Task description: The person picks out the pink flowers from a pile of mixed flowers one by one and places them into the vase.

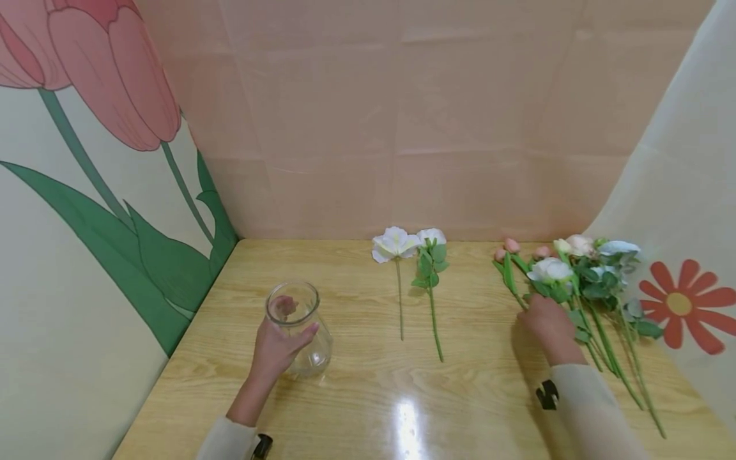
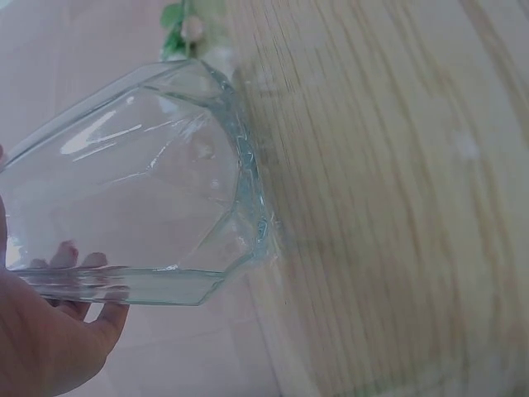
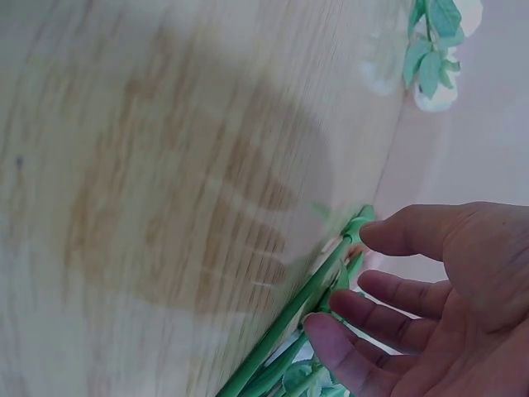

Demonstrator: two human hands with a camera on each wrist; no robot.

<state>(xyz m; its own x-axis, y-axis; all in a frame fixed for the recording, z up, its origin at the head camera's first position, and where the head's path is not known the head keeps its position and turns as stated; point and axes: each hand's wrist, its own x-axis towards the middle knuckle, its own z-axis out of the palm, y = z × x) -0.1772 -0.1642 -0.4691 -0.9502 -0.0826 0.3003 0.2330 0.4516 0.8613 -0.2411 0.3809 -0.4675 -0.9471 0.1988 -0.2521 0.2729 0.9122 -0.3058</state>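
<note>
At the left of the table, my left hand (image 1: pixel 275 350) grips a clear glass vase (image 1: pixel 315 354), fingers round its side below the rim. In the left wrist view the faceted vase (image 2: pixel 149 182) has its base at the wooden tabletop. To the right, my right hand (image 1: pixel 549 324) is at a bunch of artificial flowers, beside pink tulips (image 1: pixel 511 245) and a white peony-like bloom (image 1: pixel 551 271). In the right wrist view its thumb and fingers are spread apart near green stems (image 3: pixel 285 322); whether a fingertip touches one I cannot tell.
Two separate white flowers lie mid-table: a wide-petalled one (image 1: pixel 395 244) and a leafy-stemmed one (image 1: pixel 432 281). More blooms and leaves (image 1: pixel 604 275) spread along the right edge. A pink sheet (image 1: pixel 391 128) backs the table (image 1: pixel 368 396), with printed cloths on both sides.
</note>
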